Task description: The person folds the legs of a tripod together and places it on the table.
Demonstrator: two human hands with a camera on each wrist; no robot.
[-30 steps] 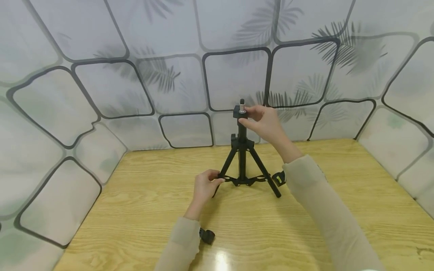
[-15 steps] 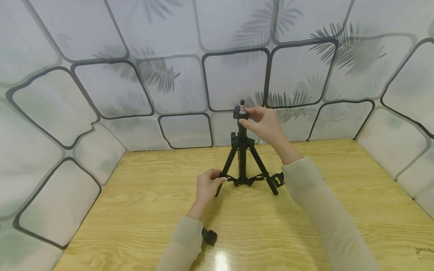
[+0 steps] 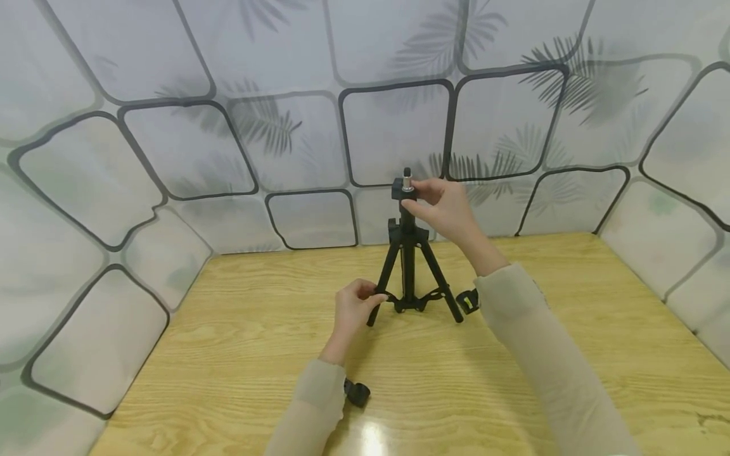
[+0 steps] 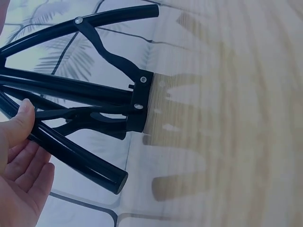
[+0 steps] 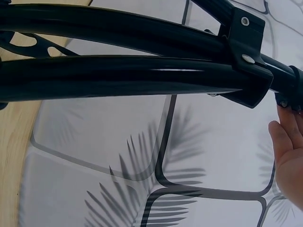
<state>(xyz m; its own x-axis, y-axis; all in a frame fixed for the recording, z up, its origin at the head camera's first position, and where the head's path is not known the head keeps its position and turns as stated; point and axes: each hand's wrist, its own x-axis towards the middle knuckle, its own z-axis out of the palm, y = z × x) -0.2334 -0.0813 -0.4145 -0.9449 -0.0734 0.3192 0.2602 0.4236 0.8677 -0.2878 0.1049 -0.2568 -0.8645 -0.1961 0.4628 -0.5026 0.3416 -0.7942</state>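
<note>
A small black tripod stand (image 3: pixel 407 266) is upright on the table, its legs spread and a silver screw stud (image 3: pixel 407 180) on top. My left hand (image 3: pixel 353 310) pinches its near-left leg (image 4: pixel 80 158) around the height of the brace, thumb on one side and fingers on the other. Up at the top block, my right hand (image 3: pixel 447 209) grips the stand between thumb and fingers. The right wrist view shows the legs and centre tube, with part of the right hand (image 5: pixel 289 156) at the right edge.
On the wood-grain table (image 3: pixel 256 304) a black clamp-like piece (image 3: pixel 357 394) lies beside the left sleeve. Another black piece with a yellow-green level (image 3: pixel 469 301) lies by the right sleeve, partly hidden. Patterned fabric walls (image 3: pixel 302 139) enclose the back and sides.
The tripod's legs have drawn in closer to the centre tube. My left hand has moved slightly right and upward with the leg; the right hand stays at the top.
</note>
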